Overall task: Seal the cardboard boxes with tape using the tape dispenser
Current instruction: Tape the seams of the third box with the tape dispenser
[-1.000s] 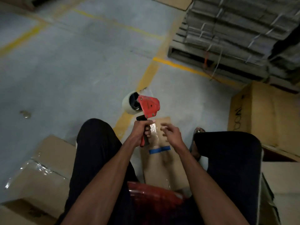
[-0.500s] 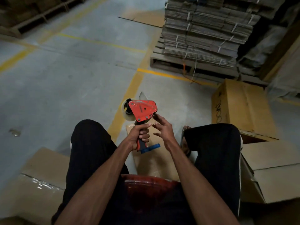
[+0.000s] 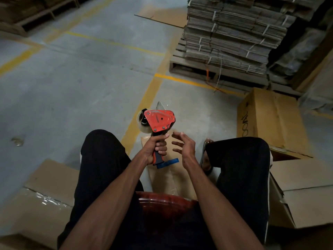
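Left hand (image 3: 155, 148): fingers wrapped round the handle of the red tape dispenser (image 3: 158, 121), held upright above the knees, clear tape roll (image 3: 142, 124) on its left side. Right hand (image 3: 185, 147): just beside the handle, fingers spread and relaxed, holding nothing. Flat cardboard box (image 3: 167, 179): on the floor between the legs, blue strip (image 3: 168, 162) across it. Taped box (image 3: 41, 201): lower left. Upright box (image 3: 270, 118): right, dark handwriting on its side, not legible. Bundled flattened cartons (image 3: 232, 33): stacked on a pallet (image 3: 198, 68).
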`<action>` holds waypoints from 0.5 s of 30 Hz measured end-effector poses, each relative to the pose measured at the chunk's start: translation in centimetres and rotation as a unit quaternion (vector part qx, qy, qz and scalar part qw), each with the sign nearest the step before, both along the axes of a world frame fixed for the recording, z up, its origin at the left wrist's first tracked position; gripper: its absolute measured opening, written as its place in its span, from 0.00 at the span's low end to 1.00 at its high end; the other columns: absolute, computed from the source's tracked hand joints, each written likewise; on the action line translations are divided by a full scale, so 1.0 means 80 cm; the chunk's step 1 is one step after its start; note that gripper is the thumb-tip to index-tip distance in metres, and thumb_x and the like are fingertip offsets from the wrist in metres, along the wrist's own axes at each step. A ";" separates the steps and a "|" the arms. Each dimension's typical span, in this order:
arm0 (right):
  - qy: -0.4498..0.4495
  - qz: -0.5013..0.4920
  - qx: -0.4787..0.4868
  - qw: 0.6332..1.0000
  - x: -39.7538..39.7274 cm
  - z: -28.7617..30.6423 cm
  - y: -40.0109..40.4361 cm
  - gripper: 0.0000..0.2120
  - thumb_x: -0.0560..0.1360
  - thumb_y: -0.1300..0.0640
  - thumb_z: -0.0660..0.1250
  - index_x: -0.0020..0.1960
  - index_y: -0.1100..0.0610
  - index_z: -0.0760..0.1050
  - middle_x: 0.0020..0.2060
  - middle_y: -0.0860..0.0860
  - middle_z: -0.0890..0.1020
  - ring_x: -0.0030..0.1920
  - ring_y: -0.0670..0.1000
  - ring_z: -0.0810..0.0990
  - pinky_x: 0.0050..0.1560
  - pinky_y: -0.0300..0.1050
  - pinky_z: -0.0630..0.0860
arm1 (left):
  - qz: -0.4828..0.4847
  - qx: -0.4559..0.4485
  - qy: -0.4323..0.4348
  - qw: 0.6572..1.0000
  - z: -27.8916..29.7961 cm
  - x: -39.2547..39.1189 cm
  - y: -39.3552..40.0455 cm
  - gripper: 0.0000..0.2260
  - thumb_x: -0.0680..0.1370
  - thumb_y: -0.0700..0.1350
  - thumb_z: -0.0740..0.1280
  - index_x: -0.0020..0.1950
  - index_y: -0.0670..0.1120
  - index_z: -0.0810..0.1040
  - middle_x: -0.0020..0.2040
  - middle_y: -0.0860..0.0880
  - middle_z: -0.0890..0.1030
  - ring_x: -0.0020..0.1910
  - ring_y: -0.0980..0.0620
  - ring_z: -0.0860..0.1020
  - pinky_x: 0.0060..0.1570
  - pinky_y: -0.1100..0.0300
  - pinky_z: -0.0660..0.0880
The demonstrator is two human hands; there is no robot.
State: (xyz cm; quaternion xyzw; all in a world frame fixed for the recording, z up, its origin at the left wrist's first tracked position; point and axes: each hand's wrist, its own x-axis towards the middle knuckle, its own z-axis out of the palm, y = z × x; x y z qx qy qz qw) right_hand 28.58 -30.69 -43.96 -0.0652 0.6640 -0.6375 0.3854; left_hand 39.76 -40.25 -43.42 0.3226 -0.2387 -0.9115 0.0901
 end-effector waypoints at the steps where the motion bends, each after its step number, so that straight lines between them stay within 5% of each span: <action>1: -0.003 -0.008 0.000 1.000 0.000 -0.001 0.000 0.17 0.85 0.50 0.59 0.53 0.55 0.85 0.52 0.51 0.87 0.48 0.55 0.83 0.45 0.51 0.77 | -0.004 0.000 -0.001 1.000 -0.001 0.000 0.000 0.19 0.80 0.43 0.68 0.30 0.50 0.67 0.21 0.56 0.61 0.17 0.60 0.60 0.18 0.66 0.60; 7: -0.016 -0.070 0.004 0.997 -0.001 -0.007 0.000 0.24 0.85 0.45 0.57 0.50 0.60 0.85 0.49 0.51 0.88 0.47 0.54 0.83 0.44 0.49 0.77 | -0.016 0.008 -0.002 1.000 -0.005 -0.005 0.001 0.19 0.79 0.44 0.68 0.31 0.50 0.66 0.21 0.56 0.62 0.17 0.60 0.60 0.18 0.66 0.61; 11: -0.017 -0.098 0.007 0.995 -0.001 -0.011 0.001 0.28 0.85 0.45 0.57 0.35 0.61 0.78 0.42 0.52 0.88 0.42 0.52 0.83 0.41 0.48 0.76 | -0.020 0.006 -0.001 1.000 -0.007 -0.006 -0.002 0.19 0.80 0.44 0.68 0.31 0.50 0.64 0.21 0.56 0.61 0.17 0.60 0.60 0.18 0.66 0.61; 15: -0.027 -0.113 0.021 0.993 -0.005 -0.021 0.003 0.25 0.84 0.43 0.59 0.38 0.60 0.79 0.39 0.54 0.86 0.40 0.54 0.83 0.38 0.48 0.75 | -0.015 0.004 0.006 1.000 -0.007 -0.003 -0.009 0.19 0.80 0.44 0.67 0.33 0.51 0.63 0.21 0.56 0.61 0.17 0.60 0.59 0.18 0.66 0.61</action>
